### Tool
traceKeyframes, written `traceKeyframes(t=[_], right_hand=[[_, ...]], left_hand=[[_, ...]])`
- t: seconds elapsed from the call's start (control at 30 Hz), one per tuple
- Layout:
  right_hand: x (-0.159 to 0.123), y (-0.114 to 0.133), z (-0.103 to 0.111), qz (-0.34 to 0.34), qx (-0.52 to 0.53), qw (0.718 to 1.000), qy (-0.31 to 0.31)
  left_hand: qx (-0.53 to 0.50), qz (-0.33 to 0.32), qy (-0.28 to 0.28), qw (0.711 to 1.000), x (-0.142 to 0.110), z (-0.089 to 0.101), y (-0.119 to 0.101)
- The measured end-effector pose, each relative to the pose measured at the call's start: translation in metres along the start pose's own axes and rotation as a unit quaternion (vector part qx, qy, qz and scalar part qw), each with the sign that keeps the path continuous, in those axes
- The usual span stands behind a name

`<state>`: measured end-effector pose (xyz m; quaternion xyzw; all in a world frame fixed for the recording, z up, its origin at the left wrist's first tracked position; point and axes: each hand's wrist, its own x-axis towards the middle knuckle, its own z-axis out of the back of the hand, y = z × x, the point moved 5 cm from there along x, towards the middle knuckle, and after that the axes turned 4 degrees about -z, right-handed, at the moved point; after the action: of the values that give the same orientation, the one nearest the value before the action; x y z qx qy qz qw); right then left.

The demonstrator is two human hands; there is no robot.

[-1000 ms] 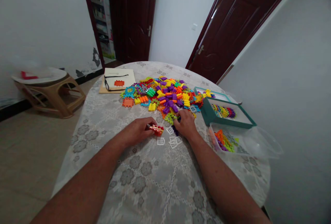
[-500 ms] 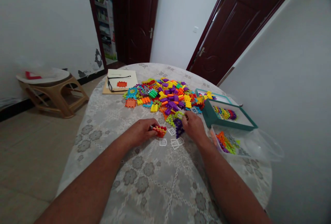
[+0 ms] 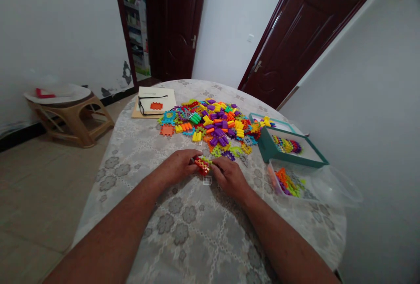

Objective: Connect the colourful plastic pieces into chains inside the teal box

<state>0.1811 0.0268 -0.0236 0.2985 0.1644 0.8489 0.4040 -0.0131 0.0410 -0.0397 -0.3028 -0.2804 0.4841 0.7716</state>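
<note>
My left hand [image 3: 179, 164] is closed on a small clump of red and yellow plastic interlocking building pieces [image 3: 202, 168], just above the table. From the other side, my right hand [image 3: 230, 178] pinches a yellow-green building piece [image 3: 208, 160] against the top of that clump. Whether the two are joined I cannot tell. Beneath them lies a white window-shaped grid piece [image 3: 207, 181], partly hidden by my right hand. A dark purple building piece [image 3: 229, 156] rests just beyond my right fingers.
A heap of colourful building pieces [image 3: 213, 122] covers the table's middle. Glasses [image 3: 141, 106] lie on a pale board [image 3: 157, 92] at the back left. At right stand a green-edged box [image 3: 267, 149] and a clear plastic tub [image 3: 271, 178] with more pieces.
My right hand has moved left from the heap's near edge, bringing the yellow-green piece to the red and yellow clump. My left hand has stayed nearly in place; the clump has tilted.
</note>
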Motion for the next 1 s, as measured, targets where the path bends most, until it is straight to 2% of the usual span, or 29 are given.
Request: traceKeyframes(t=[0.3, 0.53, 0.67, 0.83, 1.0], right_hand=[[-0.001, -0.004, -0.006, -0.001, 0.060, 0.997, -0.047], [-0.002, -0.015, -0.004, -0.073, 0.014, 0.989, -0.128], [-0.001, -0.017, -0.008, -0.075, 0.010, 0.992, -0.106], [0.000, -0.010, -0.011, -0.028, 0.043, 0.997, -0.057], [0.001, -0.017, -0.003, -0.026, 0.032, 0.997, -0.058]], left_hand=[[-0.001, 0.002, 0.011, 1.000, 0.002, 0.001, 0.002], [0.004, -0.023, 0.006, 1.000, 0.004, -0.001, 0.002], [0.006, -0.023, -0.002, 1.000, 0.005, -0.001, 0.004], [-0.021, 0.001, -0.028, 0.999, 0.005, 0.000, 0.009], [-0.032, 0.020, 0.014, 0.999, 0.005, -0.002, 0.007]])
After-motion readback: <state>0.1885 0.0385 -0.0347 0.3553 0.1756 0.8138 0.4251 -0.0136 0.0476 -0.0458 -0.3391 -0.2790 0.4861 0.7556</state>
